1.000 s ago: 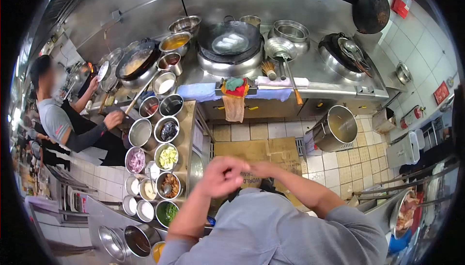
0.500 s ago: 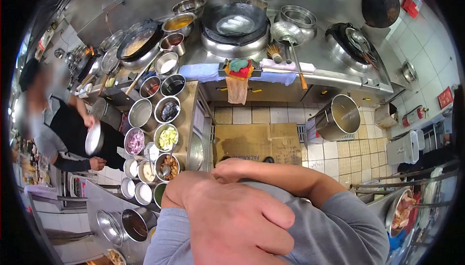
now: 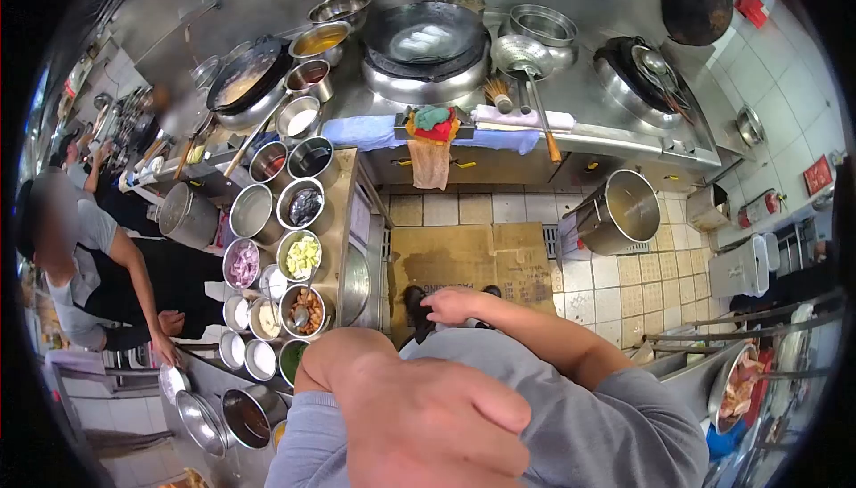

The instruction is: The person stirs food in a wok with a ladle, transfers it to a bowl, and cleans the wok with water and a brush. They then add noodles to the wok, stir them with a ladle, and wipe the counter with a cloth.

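From here, I'd judge it goes best with the left arm (image 3: 343,354) tucked clear of the bowl of brown pieces (image 3: 330,317); that bowl lies left of centre, apart from both hands; the left hand (image 3: 437,421) looms lower centre, fingers hidden, grip impossible to tell; the right hand (image 3: 453,305), mid-frame, shows nothing held, its closing unclear.
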### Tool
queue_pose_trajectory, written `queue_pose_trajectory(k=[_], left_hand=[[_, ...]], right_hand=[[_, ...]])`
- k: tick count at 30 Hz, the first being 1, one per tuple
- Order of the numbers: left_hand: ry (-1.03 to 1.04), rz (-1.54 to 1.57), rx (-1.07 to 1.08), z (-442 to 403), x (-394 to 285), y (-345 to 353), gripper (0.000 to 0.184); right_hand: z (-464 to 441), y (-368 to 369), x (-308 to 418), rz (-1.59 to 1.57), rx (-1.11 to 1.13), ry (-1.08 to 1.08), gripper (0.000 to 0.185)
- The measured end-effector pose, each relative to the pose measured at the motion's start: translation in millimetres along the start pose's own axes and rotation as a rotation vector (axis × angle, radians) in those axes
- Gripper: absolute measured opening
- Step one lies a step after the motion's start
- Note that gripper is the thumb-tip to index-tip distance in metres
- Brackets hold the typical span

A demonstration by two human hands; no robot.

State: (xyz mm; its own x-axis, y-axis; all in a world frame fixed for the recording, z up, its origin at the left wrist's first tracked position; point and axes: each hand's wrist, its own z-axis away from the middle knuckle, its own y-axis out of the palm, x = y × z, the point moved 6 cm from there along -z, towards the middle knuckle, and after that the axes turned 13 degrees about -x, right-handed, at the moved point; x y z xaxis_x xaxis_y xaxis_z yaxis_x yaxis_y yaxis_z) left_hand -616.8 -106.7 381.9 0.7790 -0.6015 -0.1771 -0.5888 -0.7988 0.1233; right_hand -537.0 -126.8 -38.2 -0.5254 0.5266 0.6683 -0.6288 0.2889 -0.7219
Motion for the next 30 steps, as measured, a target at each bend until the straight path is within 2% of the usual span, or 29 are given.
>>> queue_pose_trajectory(k=[2, 4, 5, 6, 7, 8, 9, 10, 11, 12, 13, 16, 17, 19, 20, 22, 23, 25, 26, 28, 29, 30], left_hand=[[-0.273, -0.092, 0.062, 16.8, 20.3, -14.1, 0.044], [-0.537, -0.194, 0.121, 42.9, 42.1, -35.4, 0.018], [-0.667, -0.248, 0.146, 60.6, 54.0, -47.5, 0.013], [-0.842, -0.032, -0.333, 96.1, 75.6, -60.5, 0.016], [-1.001, -0.250, -0.312, 133.6, 98.8, -75.9, 0.018], [-1.123, -0.367, -0.281, 185.3, 120.1, -91.4, 0.018], [-1.249, -0.484, -0.251, 243.6, 133.8, -109.1, 0.019], [-1.307, -0.659, -0.168, 294.5, 136.2, -126.2, 0.019], [-1.361, -0.832, -0.082, 344.2, 133.7, -140.6, 0.020], [-1.356, -0.933, -0.017, 390.5, 126.4, -151.2, 0.019], [-1.347, -1.034, 0.052, 432.6, 114.7, -160.2, 0.020], [-1.664, -1.044, 0.421, 539.9, 61.7, -171.6, 0.024], [-1.775, -1.037, 0.580, 569.1, 42.6, -172.9, 0.027], [-1.947, -1.146, 0.735, 661.3, -0.3, -192.9, 0.028], [-1.950, -1.152, 0.727, 655.5, -9.6, -195.6, 0.028], [-2.104, -1.148, 0.564, 636.6, -30.1, -190.2, 0.030], [-2.107, -1.135, 0.569, 630.0, -32.3, -189.9, 0.030], [-2.073, -1.081, 0.243, 607.4, -26.5, -196.7, 0.032], [-2.076, -1.069, 0.252, 604.1, -20.0, -198.7, 0.032], [-2.034, -1.125, 0.017, 593.1, -5.2, -210.5, 0.034], [-2.036, -1.117, 0.026, 586.8, 4.7, -210.9, 0.034], [-2.045, -1.113, -0.108, 578.1, 14.6, -212.6, 0.033]], right_hand=[[9.3, 16.3, -34.4, -0.070, -0.084, 0.050, 0.041], [48.9, -2.2, -52.9, -0.523, -0.278, 0.154, 0.040], [44.1, 38.3, -102.1, -0.171, -0.193, 0.245, 0.038], [59.3, 61.8, -142.1, -0.108, -0.155, 0.347, 0.036], [81.8, 92.5, -189.7, -0.135, -0.313, 0.396, 0.035], [106.4, 105.3, -217.4, -0.056, -0.080, 0.558, 0.034], [133.3, 103.7, -223.3, 0.112, -0.177, 0.355, 0.035], [168.9, 113.4, -248.3, -0.206, -0.168, 0.725, 0.031], [204.9, 127.9, -266.1, -0.284, -0.193, 0.695, 0.023], [236.6, 128.8, -265.1, -0.718, -0.296, 1.136, 0.018], [266.9, 133.6, -266.7, -0.731, -0.276, 1.388, 0.016], [312.6, 149.4, -282.8, -0.623, -0.038, 1.322, 0.010], [305.8, 147.8, -282.3, -0.620, -0.038, 1.307, 0.010], [304.8, 138.3, -274.7, -0.813, -0.257, 1.453, 0.011], [290.4, 122.9, -261.1, -0.800, -0.324, 1.441, 0.014], [261.3, 119.8, -264.2, -0.772, -0.390, 1.324, 0.018], [245.6, 119.2, -264.3, -0.744, -0.375, 1.274, 0.020], [209.4, 112.6, -257.3, -0.692, -0.340, 1.194, 0.024], [191.4, 107.7, -252.9, -0.669, -0.323, 1.162, 0.024], [158.2, 111.4, -260.3, -0.518, -0.213, 1.022, 0.024], [141.3, 108.9, -259.6, -0.472, -0.238, 0.904, 0.025], [125.1, 105.4, -258.4, -0.423, -0.263, 0.784, 0.026]])
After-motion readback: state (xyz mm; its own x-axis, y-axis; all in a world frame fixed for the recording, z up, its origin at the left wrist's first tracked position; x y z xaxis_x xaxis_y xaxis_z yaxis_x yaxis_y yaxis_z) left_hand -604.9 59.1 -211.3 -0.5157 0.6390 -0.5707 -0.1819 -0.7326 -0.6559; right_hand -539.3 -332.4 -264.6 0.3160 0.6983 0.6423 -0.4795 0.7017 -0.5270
